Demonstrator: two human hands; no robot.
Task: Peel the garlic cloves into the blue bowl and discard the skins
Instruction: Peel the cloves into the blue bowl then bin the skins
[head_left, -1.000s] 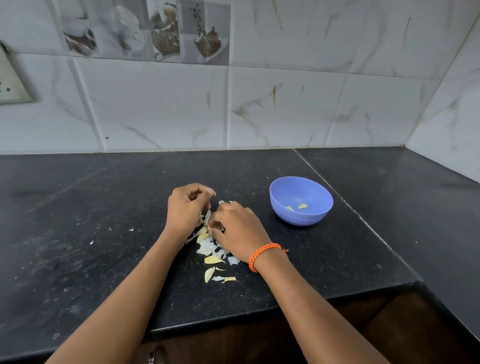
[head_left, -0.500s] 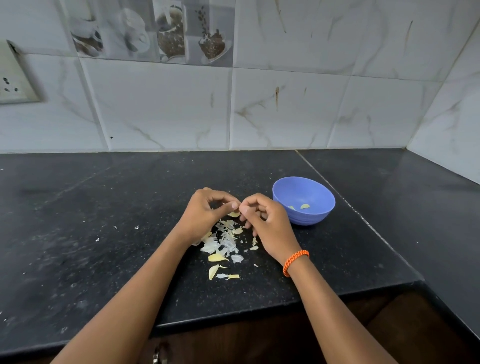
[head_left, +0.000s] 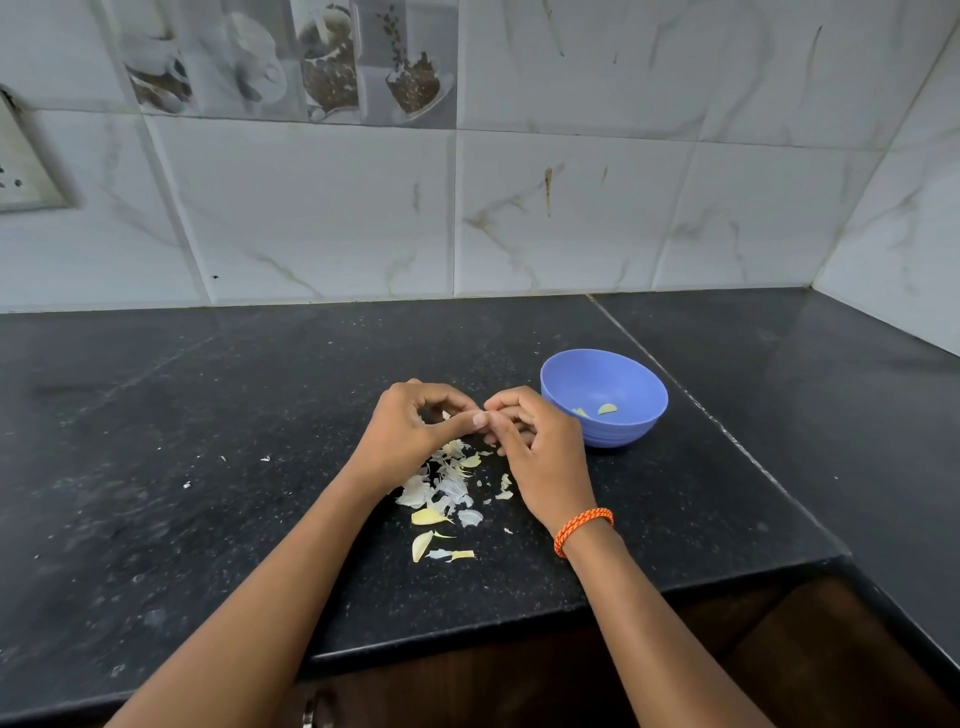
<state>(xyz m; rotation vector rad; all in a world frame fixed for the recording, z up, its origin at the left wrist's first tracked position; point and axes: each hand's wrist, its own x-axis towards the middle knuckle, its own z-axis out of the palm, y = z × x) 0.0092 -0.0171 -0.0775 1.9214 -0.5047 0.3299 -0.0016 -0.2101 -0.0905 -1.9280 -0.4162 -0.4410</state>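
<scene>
Since a second ago, both hands have been lifted from the heap of skins and brought together above it, nearer the bowl; over the last half second little has changed but a small shift of the view. The left hand (head_left: 410, 431) is held with fingers curled and thumb stretched to the right, its tip met by the fingertips of the right hand (head_left: 535, 447). Something small is pinched between the two grips at that meeting point, presumably a garlic clove (head_left: 480, 417), though it is almost wholly hidden by the fingers and cannot be made out with certainty. Both grips are thus closed by curled fingers round that small piece. An orange wristband (head_left: 582, 527) is worn on the right wrist.

The garlic skins (head_left: 447, 483) are scattered on the dark surface (head_left: 208, 467) directly below and just nearer than the hands, white and yellowish flakes, with a few pale yellow pieces (head_left: 428, 517) lying at the near side of the heap. The blue bowl (head_left: 639, 384) stands upright on the surface just to the right of the right hand, apart from it, and two peeled pieces (head_left: 605, 409) are seen on its bottom. Marbled white tiles (head_left: 571, 208) are set behind the surface, and a switch plate (head_left: 26, 171) is fixed at the far left.
</scene>
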